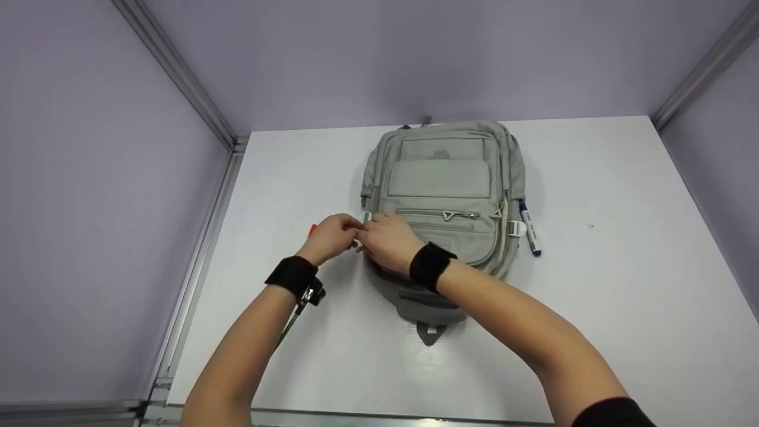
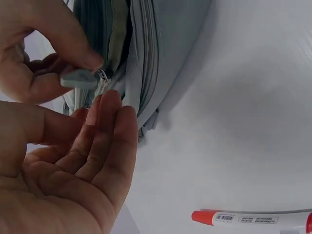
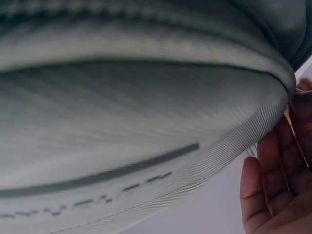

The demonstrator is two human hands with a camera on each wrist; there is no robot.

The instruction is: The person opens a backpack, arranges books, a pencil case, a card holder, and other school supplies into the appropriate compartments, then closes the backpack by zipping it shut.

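A grey-green backpack lies on its back on the white table, its main opening gaping at the end nearer me. My right hand reaches across to the bag's left side and pinches a grey zipper pull between thumb and curled index finger. Just below it, my left hand has its palm turned up and its thumb against the fingers, pinching the bag's edge beside the zipper. The right wrist view shows the bag's fabric close up, with the left hand's fingers at its edge.
A red-capped white marker lies left of the bag, mostly hidden by the left hand in the head view. Against the bag's right side lies a blue-capped marker. Panel walls border the table at the back and sides.
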